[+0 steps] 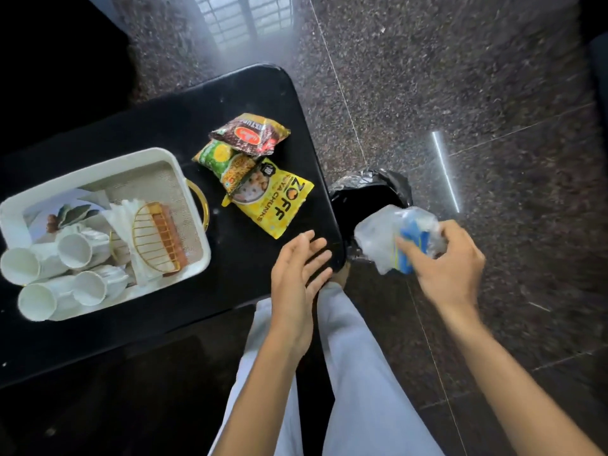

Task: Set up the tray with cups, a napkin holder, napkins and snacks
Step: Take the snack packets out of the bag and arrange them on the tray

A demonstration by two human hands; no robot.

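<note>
Right hand grip clutches crumpled wrapper over bin; left hand open, empty beside table.

The desk is black and glossy, with faint specks on it. The tray looks like smooth, matt, cream plastic, with a shiny gold metal handle and a woven-looking lining. The cups are matt white paper. The holder is thin gold metal wire, and the napkins are soft white paper. The snack packs are glossy, crinkled foil-like plastic. The wrapper in the right hand is thin, clear, crumpled plastic with a blue part. The bin has a shiny, wrinkled black plastic liner. The floor is polished speckled stone. The trousers are pale matt cloth.
</note>
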